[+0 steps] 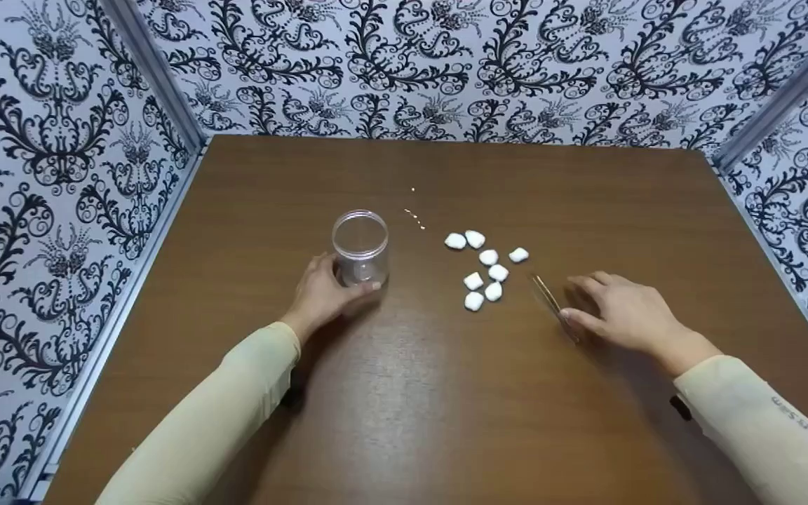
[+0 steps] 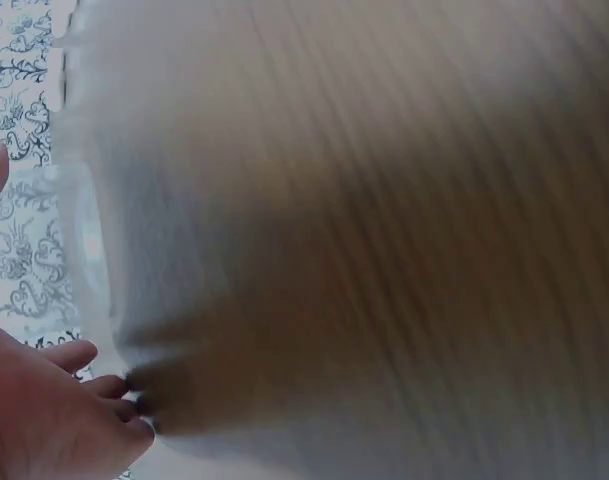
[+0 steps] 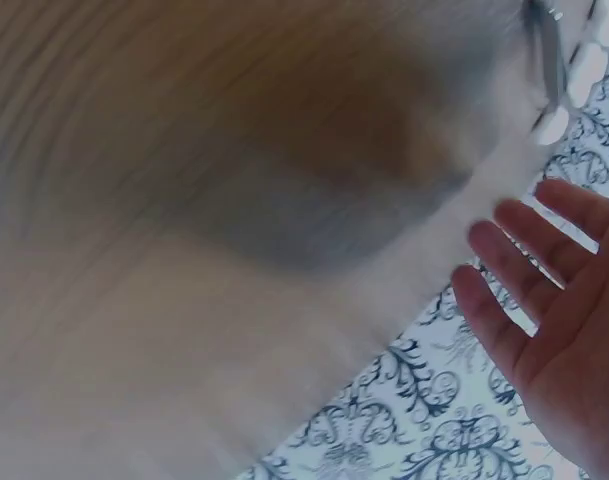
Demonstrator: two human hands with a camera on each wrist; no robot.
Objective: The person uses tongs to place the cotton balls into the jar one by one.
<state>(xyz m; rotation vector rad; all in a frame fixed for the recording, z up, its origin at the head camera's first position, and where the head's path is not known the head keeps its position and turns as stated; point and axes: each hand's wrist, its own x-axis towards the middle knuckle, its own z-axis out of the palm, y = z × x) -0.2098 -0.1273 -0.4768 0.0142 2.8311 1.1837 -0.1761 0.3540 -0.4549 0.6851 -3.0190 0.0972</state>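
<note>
A clear, open-topped jar (image 1: 362, 252) stands upright on the left half of the table. My left hand (image 1: 327, 291) grips it low down, the thumb along its near side and the fingers at its left. In the left wrist view the jar (image 2: 92, 235) shows only partly beside the hand (image 2: 64, 410). To the right, a pair of metal tweezers (image 1: 550, 298) lies at a slant. Beside it hovers my right hand (image 1: 621, 312), thumb near the tweezers, holding nothing. The right wrist view shows those fingers (image 3: 509, 275) spread, apart from the tweezers (image 3: 551, 50).
Several white lumps like cotton balls (image 1: 493, 291) lie scattered between the jar and the tweezers. Small pale specks (image 1: 414, 217), perhaps glare, show behind them on the brown table (image 1: 404, 414). Patterned walls (image 1: 446, 77) stand behind and at both sides.
</note>
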